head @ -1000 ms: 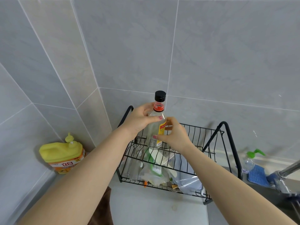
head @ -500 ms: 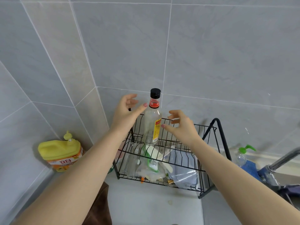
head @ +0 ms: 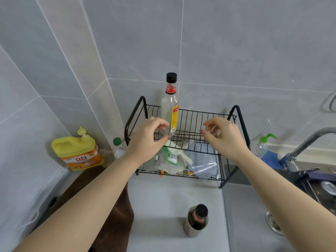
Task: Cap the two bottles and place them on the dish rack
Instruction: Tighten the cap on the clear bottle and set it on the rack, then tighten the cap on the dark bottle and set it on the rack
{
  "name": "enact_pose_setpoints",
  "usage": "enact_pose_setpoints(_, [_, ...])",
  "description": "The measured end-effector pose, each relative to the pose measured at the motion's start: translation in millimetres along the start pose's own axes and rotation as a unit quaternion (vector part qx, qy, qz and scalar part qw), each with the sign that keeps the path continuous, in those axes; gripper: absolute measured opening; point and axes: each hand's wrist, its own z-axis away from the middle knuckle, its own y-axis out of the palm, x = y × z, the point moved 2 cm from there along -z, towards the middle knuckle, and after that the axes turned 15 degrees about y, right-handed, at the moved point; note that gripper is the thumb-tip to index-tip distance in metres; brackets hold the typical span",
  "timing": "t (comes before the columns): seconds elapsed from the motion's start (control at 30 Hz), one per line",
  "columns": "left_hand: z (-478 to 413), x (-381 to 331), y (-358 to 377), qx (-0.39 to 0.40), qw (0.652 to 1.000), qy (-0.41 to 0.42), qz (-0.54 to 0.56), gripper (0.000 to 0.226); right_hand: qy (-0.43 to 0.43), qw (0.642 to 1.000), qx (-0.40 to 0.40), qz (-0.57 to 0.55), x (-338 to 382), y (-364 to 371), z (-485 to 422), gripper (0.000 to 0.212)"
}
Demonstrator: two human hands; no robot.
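Against the grey tiled wall, the black wire dish rack [head: 190,115] is standing on the pale counter [head: 163,193], and everything else is placing itself around it. To the rack's right, the sink [head: 245,215] is lying under the curved faucet [head: 309,140]. To the rack's left, a yellow detergent jug [head: 77,149] is sitting in the corner, with a brown cloth [head: 112,206] lying in front of it. On the rack's upper tier, at its left end, the clear bottle [head: 170,108] is standing upright with its black cap on. In front of the rack, both hands are hovering over its front edge: the left hand [head: 149,140] is staying loosely curled just beside the clear bottle's base, gripping nothing, and the right hand [head: 223,137] is hanging apart from it, fingers slack and empty. Well in front of the rack, the dark bottle [head: 197,220] is standing capped on the counter.
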Motion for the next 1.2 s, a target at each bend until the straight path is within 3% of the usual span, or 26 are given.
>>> enact_pose_setpoints(0.17, [51.0,-19.9,36.2,0.097,0.995,0.016,-0.014,0.036,-0.039,0.998,0.036,0.021,-7.1,9.9,58.0,0.017])
enact_pose_setpoints(0.27, [82.4,-31.7,58.8,0.199,0.979,-0.028,0.031,0.047,-0.042,0.996,0.059,0.045,-15.3,17.9,95.3,0.020])
enact_pose_setpoints(0.37, [113.4,-38.7,84.2,0.310,0.948,-0.063,0.046,0.064,-0.045,0.990,0.092,0.101,-25.5,24.9,126.7,0.034])
enact_pose_setpoints(0.43, [131.7,-42.1,101.1,0.342,0.935,-0.074,0.054,0.069,-0.039,0.982,0.127,0.133,-32.2,30.5,143.0,0.044])
enact_pose_setpoints(0.57, [155.1,-51.9,128.7,0.343,0.927,-0.120,0.097,0.066,-0.038,0.971,0.161,0.173,-45.5,45.9,166.2,0.042])
enact_pose_setpoints(0.8, [165.8,-61.7,147.9,0.253,0.936,-0.184,0.160,0.043,-0.022,0.967,0.173,0.187,-57.0,59.9,170.7,0.031])
enact_pose_setpoints(1.2, [127.5,-19.8,152.3,0.286,0.916,-0.196,0.203,0.043,0.080,0.974,0.142,0.157,-53.5,74.7,132.3,0.037])
